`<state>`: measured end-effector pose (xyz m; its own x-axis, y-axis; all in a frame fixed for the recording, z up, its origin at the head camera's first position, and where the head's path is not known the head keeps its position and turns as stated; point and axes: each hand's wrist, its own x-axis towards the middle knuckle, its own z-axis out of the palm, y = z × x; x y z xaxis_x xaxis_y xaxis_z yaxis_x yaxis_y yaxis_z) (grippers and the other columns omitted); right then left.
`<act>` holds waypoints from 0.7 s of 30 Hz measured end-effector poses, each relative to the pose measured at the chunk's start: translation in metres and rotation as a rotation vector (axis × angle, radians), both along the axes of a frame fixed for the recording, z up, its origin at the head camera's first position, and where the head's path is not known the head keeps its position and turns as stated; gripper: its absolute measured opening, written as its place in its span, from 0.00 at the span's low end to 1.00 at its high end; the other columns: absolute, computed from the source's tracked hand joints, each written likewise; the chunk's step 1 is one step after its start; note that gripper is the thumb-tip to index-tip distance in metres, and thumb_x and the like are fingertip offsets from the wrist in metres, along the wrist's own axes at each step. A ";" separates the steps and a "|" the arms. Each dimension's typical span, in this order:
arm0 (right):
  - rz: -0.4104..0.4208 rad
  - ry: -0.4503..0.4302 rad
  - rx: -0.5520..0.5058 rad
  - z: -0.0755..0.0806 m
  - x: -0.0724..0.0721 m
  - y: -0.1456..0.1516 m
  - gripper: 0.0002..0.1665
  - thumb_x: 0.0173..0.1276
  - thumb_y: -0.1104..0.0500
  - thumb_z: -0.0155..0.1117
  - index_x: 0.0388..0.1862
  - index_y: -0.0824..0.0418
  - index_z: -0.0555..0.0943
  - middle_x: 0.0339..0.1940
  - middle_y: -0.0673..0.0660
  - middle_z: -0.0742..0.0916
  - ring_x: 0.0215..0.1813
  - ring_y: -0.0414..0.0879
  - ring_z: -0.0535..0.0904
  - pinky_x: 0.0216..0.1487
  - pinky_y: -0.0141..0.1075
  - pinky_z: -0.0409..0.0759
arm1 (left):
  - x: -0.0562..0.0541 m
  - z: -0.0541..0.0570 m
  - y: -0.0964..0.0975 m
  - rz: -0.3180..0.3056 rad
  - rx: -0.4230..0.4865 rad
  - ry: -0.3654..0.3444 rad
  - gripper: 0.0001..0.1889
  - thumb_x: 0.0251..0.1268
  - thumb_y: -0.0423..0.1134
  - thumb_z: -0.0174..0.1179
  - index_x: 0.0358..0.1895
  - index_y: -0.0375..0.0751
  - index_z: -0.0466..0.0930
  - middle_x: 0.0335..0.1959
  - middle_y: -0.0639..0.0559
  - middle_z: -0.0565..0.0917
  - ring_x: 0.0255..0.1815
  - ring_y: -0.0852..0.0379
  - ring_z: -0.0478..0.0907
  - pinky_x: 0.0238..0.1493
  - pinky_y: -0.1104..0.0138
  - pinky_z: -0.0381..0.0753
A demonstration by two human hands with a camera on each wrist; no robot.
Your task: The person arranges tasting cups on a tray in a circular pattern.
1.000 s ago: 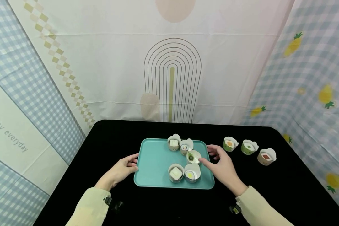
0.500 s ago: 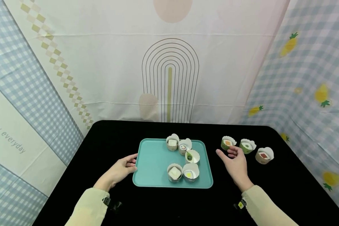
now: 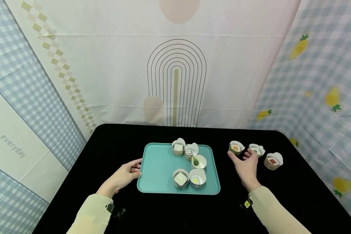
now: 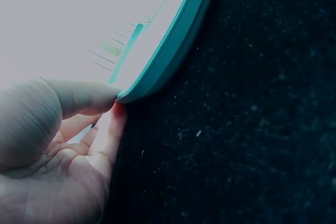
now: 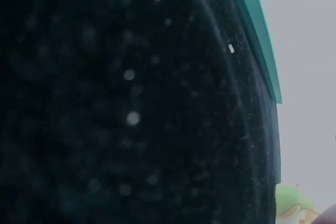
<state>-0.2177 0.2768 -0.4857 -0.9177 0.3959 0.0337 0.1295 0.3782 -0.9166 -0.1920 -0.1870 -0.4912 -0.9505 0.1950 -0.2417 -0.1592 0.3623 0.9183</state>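
My left hand (image 3: 124, 177) pinches the left rim of the teal tray (image 3: 156, 165); in the left wrist view its thumb (image 4: 89, 97) lies against the rim with a finger beneath. My right hand (image 3: 247, 167) reaches around a green paper cup (image 3: 233, 152) holding a piece with an orange square on top. Its thumb is right at the cup's left side, while the fingertips are off its right side, overlapping a second green cup (image 3: 261, 150). The right wrist view shows only a sliver of that hand beside a green printed patch (image 5: 289, 199).
On the tray's right half stand several paper cups with food-like pieces, among them a cup with a white piece (image 3: 180, 179) and one with a yellow-marked piece (image 3: 197, 181). A brown cup (image 3: 272, 165) with a reddish-brown square stands farthest right on the black table (image 3: 163, 214).
My right hand has left the tray's right side and moved right to the green cup with the orange square. My left hand stays at the tray's left rim.
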 end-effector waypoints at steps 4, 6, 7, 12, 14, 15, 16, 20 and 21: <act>0.016 -0.021 0.024 -0.005 -0.008 0.001 0.64 0.58 0.34 0.67 0.78 0.60 0.42 0.72 0.66 0.56 0.69 0.61 0.57 0.63 0.53 0.64 | 0.000 0.001 0.000 0.002 0.000 0.002 0.31 0.66 0.31 0.60 0.72 0.45 0.64 0.54 0.47 0.73 0.50 0.53 0.73 0.51 0.56 0.75; 0.033 -0.017 0.015 -0.006 -0.012 0.001 0.64 0.59 0.36 0.68 0.78 0.60 0.40 0.73 0.67 0.54 0.71 0.62 0.55 0.65 0.53 0.63 | 0.000 0.001 -0.001 0.004 -0.002 0.004 0.31 0.66 0.31 0.60 0.72 0.45 0.64 0.54 0.47 0.73 0.50 0.53 0.73 0.51 0.57 0.76; 0.044 -0.017 0.006 -0.006 -0.014 0.002 0.64 0.60 0.37 0.68 0.78 0.61 0.40 0.73 0.67 0.53 0.72 0.62 0.54 0.66 0.53 0.62 | 0.000 0.001 -0.001 0.005 -0.003 0.004 0.31 0.66 0.31 0.59 0.72 0.45 0.64 0.54 0.47 0.73 0.50 0.53 0.73 0.51 0.57 0.76; 0.111 -0.065 -0.071 -0.001 -0.022 0.006 0.65 0.62 0.39 0.67 0.78 0.60 0.34 0.76 0.66 0.47 0.75 0.61 0.46 0.69 0.53 0.59 | -0.001 0.001 -0.001 0.007 -0.011 0.007 0.31 0.67 0.31 0.59 0.72 0.45 0.64 0.54 0.47 0.73 0.50 0.53 0.73 0.51 0.56 0.76; 0.137 -0.095 -0.106 0.000 -0.025 0.008 0.65 0.63 0.39 0.66 0.78 0.59 0.31 0.77 0.66 0.45 0.76 0.61 0.44 0.69 0.54 0.59 | -0.001 0.000 0.000 0.008 -0.012 0.005 0.31 0.67 0.31 0.59 0.72 0.46 0.64 0.54 0.47 0.73 0.50 0.53 0.73 0.51 0.56 0.75; 0.148 -0.110 -0.119 0.001 -0.027 0.010 0.65 0.64 0.39 0.66 0.78 0.59 0.30 0.77 0.66 0.43 0.76 0.62 0.44 0.69 0.54 0.59 | -0.001 0.000 0.000 0.008 -0.012 0.004 0.31 0.67 0.31 0.60 0.72 0.46 0.64 0.54 0.47 0.74 0.50 0.53 0.73 0.51 0.57 0.75; 0.158 -0.123 -0.130 0.001 -0.028 0.011 0.65 0.64 0.40 0.65 0.78 0.59 0.29 0.77 0.67 0.42 0.76 0.62 0.44 0.69 0.54 0.59 | -0.001 0.000 0.000 0.009 -0.011 0.003 0.31 0.67 0.31 0.60 0.72 0.46 0.65 0.54 0.47 0.74 0.50 0.53 0.73 0.51 0.57 0.75; 0.176 -0.165 -0.151 0.002 -0.033 0.014 0.64 0.67 0.43 0.64 0.77 0.59 0.28 0.77 0.68 0.42 0.75 0.64 0.49 0.68 0.55 0.61 | -0.002 0.000 0.001 0.007 -0.006 -0.003 0.31 0.67 0.31 0.60 0.72 0.47 0.65 0.54 0.47 0.74 0.50 0.53 0.73 0.52 0.57 0.75; 0.176 -0.171 -0.153 0.002 -0.034 0.014 0.63 0.67 0.44 0.64 0.77 0.59 0.28 0.77 0.68 0.42 0.74 0.64 0.50 0.68 0.54 0.61 | -0.002 0.000 0.001 0.006 -0.006 -0.004 0.31 0.67 0.31 0.60 0.72 0.47 0.64 0.54 0.47 0.74 0.50 0.53 0.73 0.52 0.56 0.75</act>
<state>-0.2519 0.2908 -0.4839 -0.9598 0.2191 -0.1753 0.2319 0.2677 -0.9352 -0.1939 -0.1858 -0.4912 -0.9507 0.1879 -0.2468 -0.1651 0.3671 0.9154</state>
